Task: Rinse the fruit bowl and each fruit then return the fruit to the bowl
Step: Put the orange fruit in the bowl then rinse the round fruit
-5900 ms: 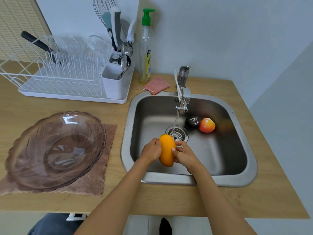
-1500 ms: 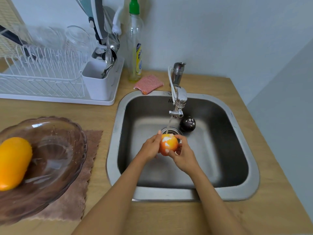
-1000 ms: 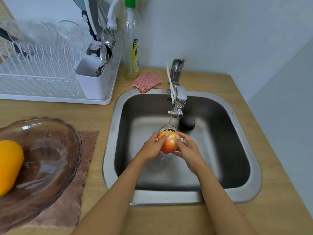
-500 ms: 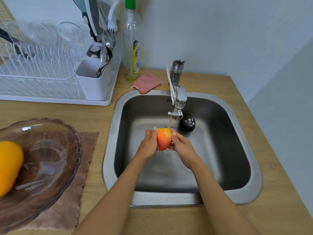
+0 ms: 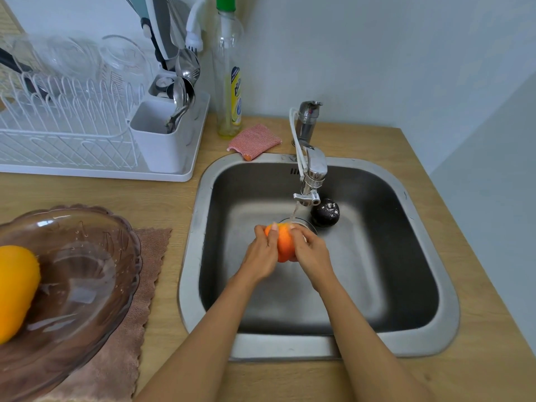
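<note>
An orange-red fruit (image 5: 284, 245) is under the thin stream from the tap (image 5: 311, 175), over the sink drain. My left hand (image 5: 261, 253) grips its left side and my right hand (image 5: 311, 252) grips its right side, fingers curled round it. A dark round fruit (image 5: 325, 212) lies on the sink floor just right of the drain. The tinted glass bowl (image 5: 95, 250) sits on a brown cloth (image 5: 150, 256) at the left, with a yellow-orange mango (image 5: 14, 291) inside it.
The steel sink (image 5: 435, 256) is set in a wooden counter. A white dish rack (image 5: 87, 134) with glasses and a cutlery holder stands at the back left. A dish soap bottle (image 5: 230, 82) and a pink scrubbing pad (image 5: 255, 140) sit behind the sink.
Both hands have kept turning and rubbing the orange-red fruit under the running water. Earlier the mango was moved from the sink into the bowl.
</note>
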### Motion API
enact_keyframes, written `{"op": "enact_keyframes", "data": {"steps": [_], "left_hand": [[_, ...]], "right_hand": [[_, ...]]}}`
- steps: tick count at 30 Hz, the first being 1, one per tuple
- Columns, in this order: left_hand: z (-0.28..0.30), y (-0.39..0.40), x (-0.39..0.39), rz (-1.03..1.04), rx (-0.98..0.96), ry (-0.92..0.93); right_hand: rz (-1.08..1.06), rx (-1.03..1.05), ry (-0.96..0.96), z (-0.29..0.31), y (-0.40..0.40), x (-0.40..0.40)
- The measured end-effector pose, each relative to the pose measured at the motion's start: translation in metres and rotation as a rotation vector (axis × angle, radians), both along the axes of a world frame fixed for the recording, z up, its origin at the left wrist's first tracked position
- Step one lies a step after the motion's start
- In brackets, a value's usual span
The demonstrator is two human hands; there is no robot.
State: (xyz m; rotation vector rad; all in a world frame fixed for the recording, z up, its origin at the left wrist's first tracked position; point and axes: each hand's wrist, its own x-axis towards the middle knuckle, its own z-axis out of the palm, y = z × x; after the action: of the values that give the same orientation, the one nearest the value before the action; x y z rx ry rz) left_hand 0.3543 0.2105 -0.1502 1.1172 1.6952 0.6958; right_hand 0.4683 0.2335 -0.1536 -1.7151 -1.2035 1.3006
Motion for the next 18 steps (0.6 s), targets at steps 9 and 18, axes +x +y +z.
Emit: {"op": "enact_keyframes", "data": {"steps": [9, 18], "left_hand": [[-0.007, 0.008, -0.002, 0.049, -0.051, -0.107], [-0.002, 0.014, -0.001, 0.26, -0.315, -0.657]], "right_hand": [[0.09, -0.043, 0.105, 0.008, 0.001, 0.003], [0.072, 0.223, -0.209, 0.005, -0.004, -0.003]]}}
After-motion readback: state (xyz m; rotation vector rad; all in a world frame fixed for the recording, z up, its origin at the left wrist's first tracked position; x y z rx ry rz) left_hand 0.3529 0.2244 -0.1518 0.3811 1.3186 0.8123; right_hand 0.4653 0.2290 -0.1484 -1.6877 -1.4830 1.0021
